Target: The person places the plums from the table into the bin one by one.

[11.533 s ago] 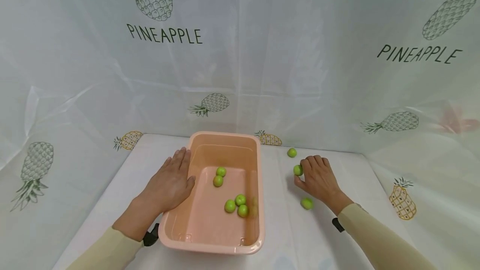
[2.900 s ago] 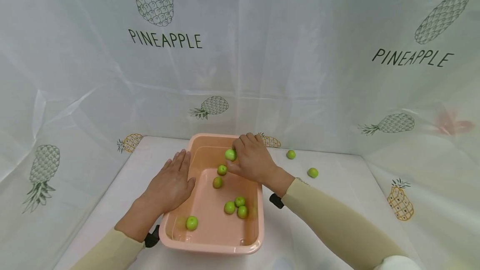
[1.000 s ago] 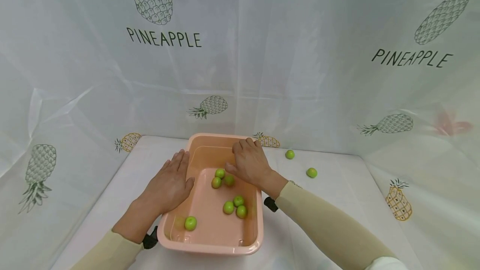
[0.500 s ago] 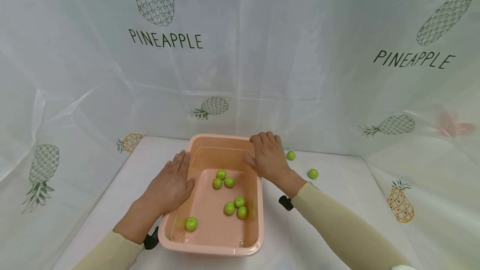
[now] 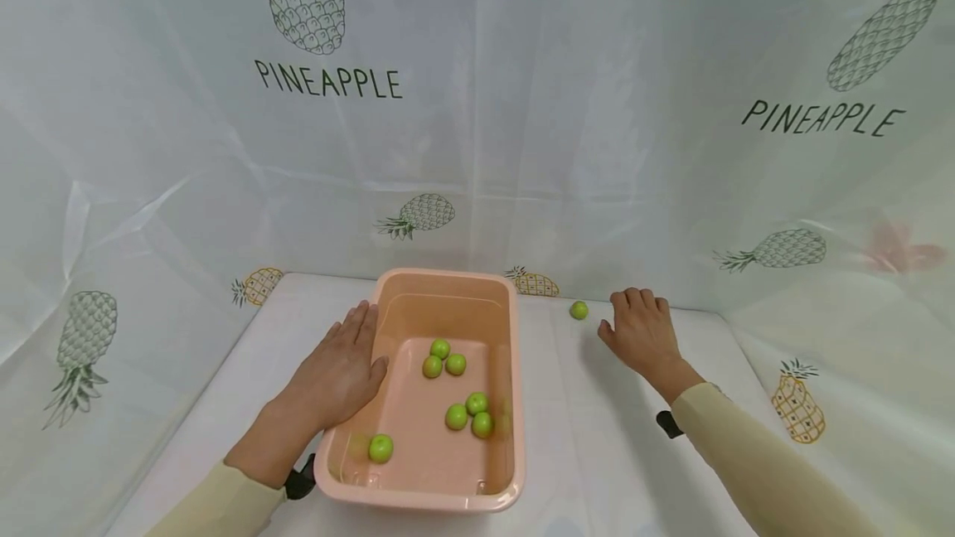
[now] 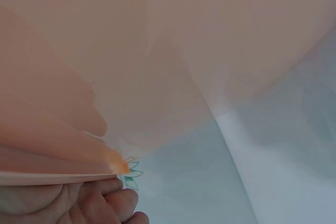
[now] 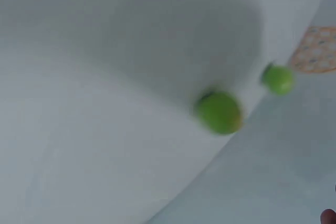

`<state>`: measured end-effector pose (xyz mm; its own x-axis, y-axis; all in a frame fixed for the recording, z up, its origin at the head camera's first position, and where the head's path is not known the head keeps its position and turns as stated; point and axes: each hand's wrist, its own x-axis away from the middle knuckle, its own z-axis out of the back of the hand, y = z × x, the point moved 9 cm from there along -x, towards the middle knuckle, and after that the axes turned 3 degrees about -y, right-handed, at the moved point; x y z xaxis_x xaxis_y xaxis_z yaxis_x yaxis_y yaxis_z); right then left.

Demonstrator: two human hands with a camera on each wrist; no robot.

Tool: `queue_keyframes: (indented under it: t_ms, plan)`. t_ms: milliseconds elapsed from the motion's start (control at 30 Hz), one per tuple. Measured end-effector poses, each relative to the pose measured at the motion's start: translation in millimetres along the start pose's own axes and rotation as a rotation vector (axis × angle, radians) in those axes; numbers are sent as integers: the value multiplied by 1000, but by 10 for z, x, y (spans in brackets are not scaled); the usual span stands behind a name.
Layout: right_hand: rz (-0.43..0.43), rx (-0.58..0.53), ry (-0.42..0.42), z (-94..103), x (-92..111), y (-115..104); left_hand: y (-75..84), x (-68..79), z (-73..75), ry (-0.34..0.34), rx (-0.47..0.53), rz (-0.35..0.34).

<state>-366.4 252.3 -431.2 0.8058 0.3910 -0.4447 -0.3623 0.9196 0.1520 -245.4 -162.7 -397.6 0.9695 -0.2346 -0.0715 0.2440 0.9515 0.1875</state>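
A pink plastic tub [image 5: 418, 500] stands on the table with several small round green fruits [image 5: 456, 364] inside. My left hand [image 5: 336, 375] rests with straight fingers along the tub's left rim; the left wrist view shows the fingers [image 6: 118, 200] against the rim. To the right of the tub, my right hand [image 5: 642, 334] hovers over the table, fingers loosely bent and holding nothing. Below it lies a green fruit [image 7: 219, 113], seen in the right wrist view and hidden by the hand in the head view. Another green fruit [image 5: 579, 310] sits near the table's back edge, left of that hand.
White cloth covers the table [image 5: 574, 454]. A pale plastic sheet [image 5: 597, 106] printed with pineapples rises behind it and along both sides. A black wrist strap [image 5: 670, 424] shows below my right sleeve.
My right hand let a green fruit go in the tub, beside two others. It then moved right, out over the rim, to above a fruit on the table. My left hand has stayed put.
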Motion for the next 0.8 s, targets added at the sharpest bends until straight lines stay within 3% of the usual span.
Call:
queue_keyframes:
  t_ms: [167, 367, 800]
  plan:
    - [55, 83, -103, -228, 246, 216, -6, 1, 2, 4, -3, -2]
    - [84, 119, -193, -451, 438, 314, 1, -5, 1, 7, 10, -4]
    - [65, 127, -282, -685, 479, 294, -19, -15, -17, -11, 24, 10]
